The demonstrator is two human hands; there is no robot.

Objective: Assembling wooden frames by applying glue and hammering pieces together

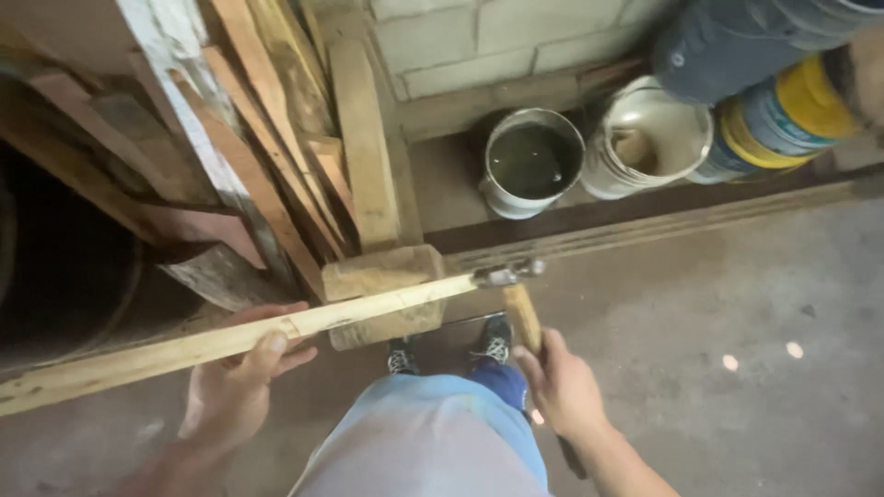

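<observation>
The left hand (235,387) is clenched around a long pale wooden strip (230,340), thumb on top and fingers wrapped beneath it. The strip runs from the lower left edge of the view up to the right and lies across the top of a rough wooden block (382,294), which stands on the floor (718,368) just ahead of the person's shoes (495,342).

The right hand (562,387) is clenched on the wooden handle of a hammer (520,308). The hammer's metal head (508,273) sits at the right end of the strip and appears to touch it; the exact contact is blurred.

Behind the block, planks (276,138) lean against a block wall (479,37). Further right, near the wall, stand a grey bucket (532,164) holding dark liquid, a white bucket (649,138), and stacked blue and yellow containers (783,101).
</observation>
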